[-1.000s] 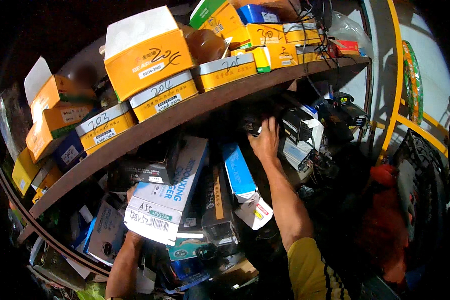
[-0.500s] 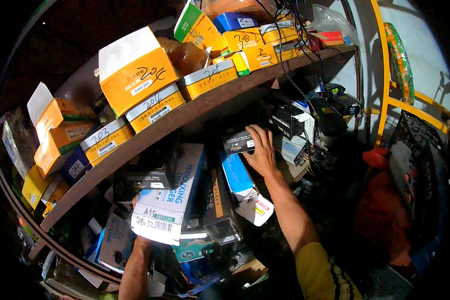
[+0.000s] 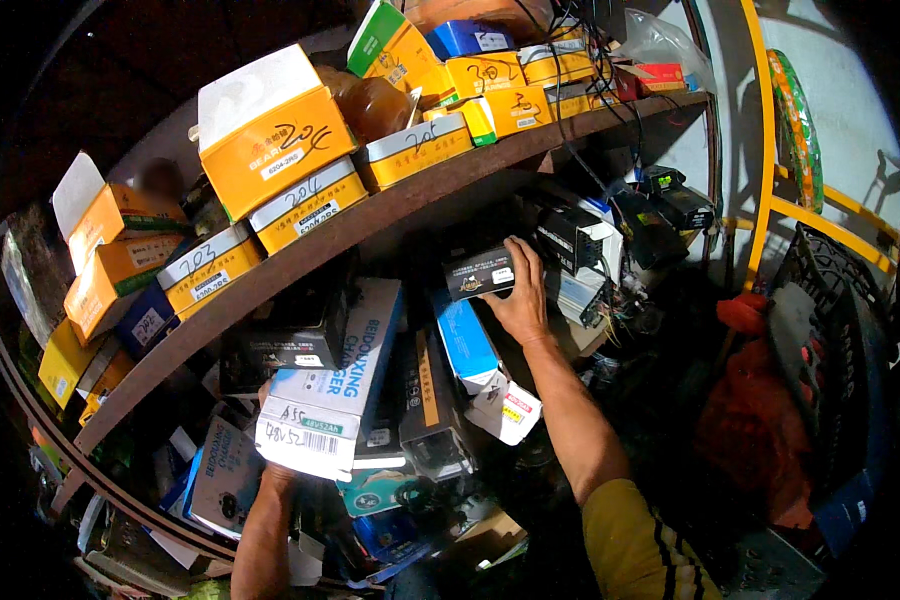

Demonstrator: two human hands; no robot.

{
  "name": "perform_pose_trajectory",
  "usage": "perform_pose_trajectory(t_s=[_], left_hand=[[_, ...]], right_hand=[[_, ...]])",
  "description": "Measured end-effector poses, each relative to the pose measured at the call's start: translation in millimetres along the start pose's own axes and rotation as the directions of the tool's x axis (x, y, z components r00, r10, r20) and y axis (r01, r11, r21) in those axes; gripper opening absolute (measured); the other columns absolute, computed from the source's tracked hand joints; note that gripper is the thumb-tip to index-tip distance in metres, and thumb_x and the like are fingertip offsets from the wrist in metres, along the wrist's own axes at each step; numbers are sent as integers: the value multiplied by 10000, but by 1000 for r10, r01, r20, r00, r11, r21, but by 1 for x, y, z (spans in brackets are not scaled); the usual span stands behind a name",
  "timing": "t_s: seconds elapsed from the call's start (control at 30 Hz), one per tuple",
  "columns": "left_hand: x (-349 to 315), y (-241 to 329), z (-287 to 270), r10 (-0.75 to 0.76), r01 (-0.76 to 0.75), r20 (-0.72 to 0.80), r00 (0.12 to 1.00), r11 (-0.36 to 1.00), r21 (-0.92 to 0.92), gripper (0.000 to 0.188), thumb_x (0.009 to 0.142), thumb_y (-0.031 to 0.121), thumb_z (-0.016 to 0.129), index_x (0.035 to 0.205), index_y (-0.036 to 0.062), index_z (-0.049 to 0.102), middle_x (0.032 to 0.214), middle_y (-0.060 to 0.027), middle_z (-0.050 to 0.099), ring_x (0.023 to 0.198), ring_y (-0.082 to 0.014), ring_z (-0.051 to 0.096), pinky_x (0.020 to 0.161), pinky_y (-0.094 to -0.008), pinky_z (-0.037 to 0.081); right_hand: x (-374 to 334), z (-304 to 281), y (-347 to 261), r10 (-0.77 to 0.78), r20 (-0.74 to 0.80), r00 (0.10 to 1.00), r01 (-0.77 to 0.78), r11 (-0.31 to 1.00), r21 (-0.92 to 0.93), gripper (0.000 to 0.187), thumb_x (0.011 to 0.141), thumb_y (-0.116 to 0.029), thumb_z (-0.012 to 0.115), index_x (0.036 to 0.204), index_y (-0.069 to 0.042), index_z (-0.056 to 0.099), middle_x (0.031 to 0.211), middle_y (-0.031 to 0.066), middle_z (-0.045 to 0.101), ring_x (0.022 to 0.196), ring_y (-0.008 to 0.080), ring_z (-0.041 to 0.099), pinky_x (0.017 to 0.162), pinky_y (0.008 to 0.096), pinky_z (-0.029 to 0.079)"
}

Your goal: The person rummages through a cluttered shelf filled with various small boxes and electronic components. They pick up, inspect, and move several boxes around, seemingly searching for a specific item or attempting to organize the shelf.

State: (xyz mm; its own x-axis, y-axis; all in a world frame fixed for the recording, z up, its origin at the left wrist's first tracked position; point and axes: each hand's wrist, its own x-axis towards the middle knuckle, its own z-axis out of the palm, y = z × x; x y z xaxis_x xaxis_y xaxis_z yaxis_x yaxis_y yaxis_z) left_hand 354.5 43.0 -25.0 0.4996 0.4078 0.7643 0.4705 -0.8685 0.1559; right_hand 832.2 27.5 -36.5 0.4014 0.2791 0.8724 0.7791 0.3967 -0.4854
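Note:
My right hand (image 3: 522, 300) grips a small black box (image 3: 480, 274) by its right end, fingers over the top and thumb beneath. That box sits above a bright blue carton (image 3: 467, 338) with an opened white flap. My left hand (image 3: 278, 478) is mostly hidden behind a long white and blue charger carton (image 3: 335, 370); some fingertips show at the carton's left edge, holding it tilted. Between the hands stands a dark box with an orange stripe (image 3: 432, 400). Behind the charger carton, to the left, rests another black box (image 3: 295, 335).
A brown shelf edge (image 3: 390, 185) crosses above my hands, bearing several yellow bearing boxes (image 3: 275, 140). Black cables (image 3: 560, 90) hang over it at the right. Controllers with loose wires (image 3: 582, 300) lie beyond my right hand. A yellow frame (image 3: 767, 150) and red cloth (image 3: 760, 430) are farther right.
The small black box in my right hand has tipped so more of its printed front shows. My left hand and the charger carton have shifted slightly left.

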Motion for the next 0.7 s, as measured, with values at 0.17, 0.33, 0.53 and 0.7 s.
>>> perform_pose_trajectory(t_s=[0.17, 0.33, 0.53, 0.7], left_hand=[[-2, 5, -1, 7, -7, -4, 1000, 1000, 2, 1047, 722, 455, 875, 1514, 12, 353, 1407, -244, 460, 1306, -405, 500, 1127, -449, 423], [3, 5, 2, 14, -14, -8, 1000, 1000, 16, 1034, 729, 456, 868, 1511, 11, 358, 1407, -247, 462, 1305, -411, 500, 1125, -453, 424], [0, -1, 0, 21, -21, 1, 1000, 999, 49, 1020, 736, 457, 859, 1507, 10, 363, 1406, -251, 465, 1304, -419, 500, 1123, -459, 426], [-8, -2, 1, 27, -28, 15, 1000, 998, 62, 1008, 743, 458, 852, 1504, 9, 368, 1406, -255, 467, 1304, -424, 500, 1121, -463, 427]], right_hand=[[-1, 0, -1, 14, -6, 1000, -14, 1000, 15, 997, 646, -19, 930, 1513, -64, 440, 1537, 168, 432, 1425, 408, 429, 1196, 475, 388], [-2, -2, -4, 30, -1, 1000, -30, 1000, 0, 949, 681, -8, 895, 1519, -49, 451, 1542, 202, 443, 1426, 429, 439, 1207, 473, 377], [-1, 1, -4, 59, 175, 983, -57, 998, -21, 1049, 798, 60, 761, 1665, -120, 199, 1665, 239, 305, 1510, 447, 342, 1231, 449, 351], [-12, -27, -5, 35, 169, 985, -10, 989, -148, 945, 804, 66, 677, 1641, -132, 283, 1621, 223, 384, 1474, 445, 391, 1215, 488, 357]])
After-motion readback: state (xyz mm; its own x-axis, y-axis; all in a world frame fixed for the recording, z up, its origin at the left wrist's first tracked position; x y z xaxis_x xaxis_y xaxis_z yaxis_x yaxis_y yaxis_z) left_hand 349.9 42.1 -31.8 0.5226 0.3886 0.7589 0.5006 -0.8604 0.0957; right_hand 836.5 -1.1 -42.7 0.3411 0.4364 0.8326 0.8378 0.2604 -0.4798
